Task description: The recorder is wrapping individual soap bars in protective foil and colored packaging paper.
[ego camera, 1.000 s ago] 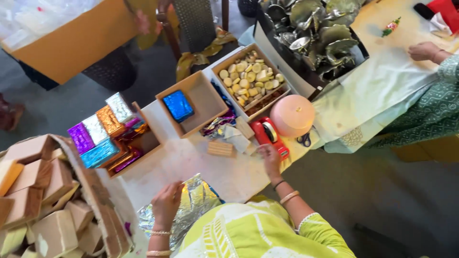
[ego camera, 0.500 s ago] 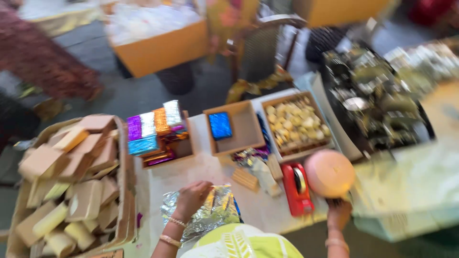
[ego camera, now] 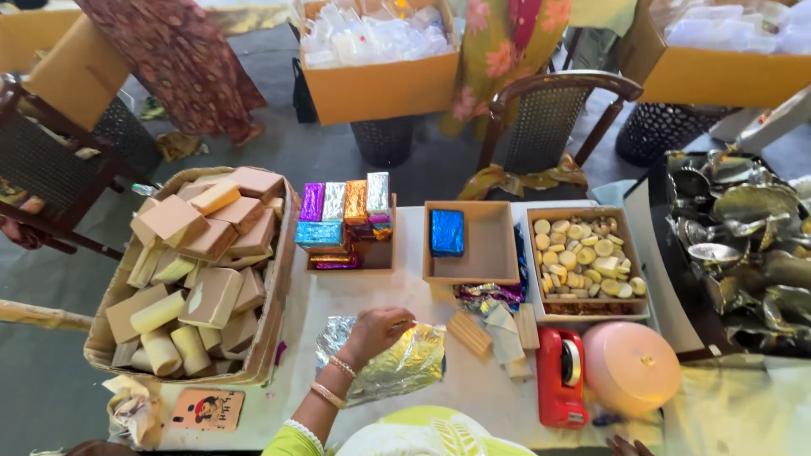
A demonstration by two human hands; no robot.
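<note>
White table (ego camera: pixel 473 384): your foil (ego camera: pixel 397 363) lies at its near edge.
Left hand (ego camera: pixel 376 329): fingers curled, pressing the foil.
Right hand (ego camera: pixel 625 445): barely seen, grip unclear.
Room: grey floor (ego camera: pixel 338 165), chair (ego camera: pixel 545 114) beyond.

Grey floor (ego camera: pixel 279 160), wooden cane-backed chair (ego camera: pixel 549 118) behind table.

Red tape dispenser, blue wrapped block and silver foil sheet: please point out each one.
Red tape dispenser (ego camera: pixel 561 377), head view, on its red body.
Blue wrapped block (ego camera: pixel 447 232), head view, on its top face.
Silver foil sheet (ego camera: pixel 404 365), head view, on its crinkled middle.
</note>
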